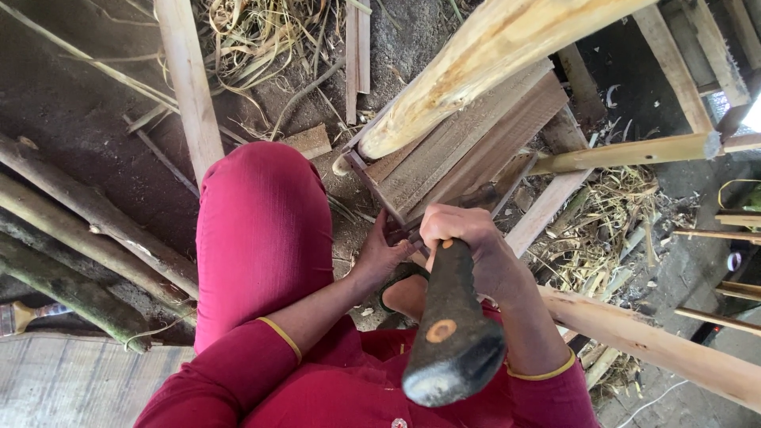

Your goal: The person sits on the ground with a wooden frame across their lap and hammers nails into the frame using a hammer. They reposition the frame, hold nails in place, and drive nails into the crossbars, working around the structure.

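The dirt floor (71, 119) lay strewn with straw, shavings and rough poles, and a thick peeled log (483, 55) slanted across the top of the view above a small wooden stool frame (468, 147) of slatted boards. The person sat close over it in red clothing, one knee (261, 230) raised at the left. The right hand (468, 242) gripped the haft of a hatchet (453, 333), fingers wrapped fully round it, the dark iron head nearest the camera. The left hand (384, 254) pressed against the near edge of the frame, its fingers curled there; whether they pinched a nail I could not tell. Judging by this, joining or trimming was under way, and a steady, short stroke seemed called for. No packages, labels or signs showed.
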